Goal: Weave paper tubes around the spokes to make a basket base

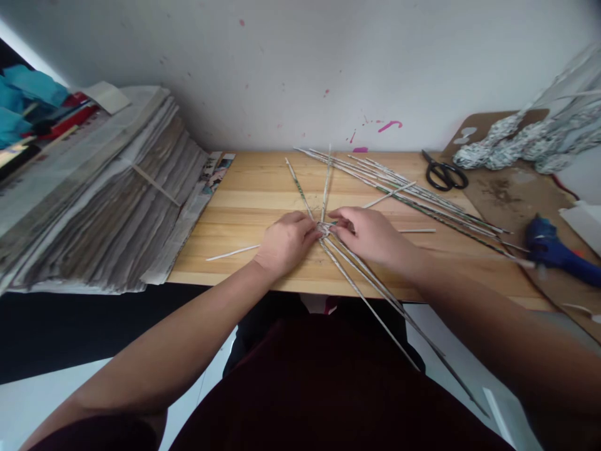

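Rolled paper sticks (pixel 327 181) cross at a small woven centre (pixel 325 230) on the wooden table, spreading out like spokes. My left hand (pixel 287 243) is closed at the left side of this centre, thumb and fingers pinching the paper sticks there. On the opposite side, my right hand (pixel 365 233) is also closed, its fingertips bent around a paper stick close to the crossing. Several long paper sticks (pixel 357 290) run from the centre toward me and hang past the table's front edge. The exact grip of both hands is partly hidden by the fingers.
A tall stack of newspapers (pixel 131 213) stands at the left. Loose paper sticks (pixel 422 200) lie at the back right, near black scissors (pixel 445 176). A blue glue gun (pixel 558 250) rests on cardboard (pixel 498 194) at the right, below crumpled paper bundles (pixel 502 141).
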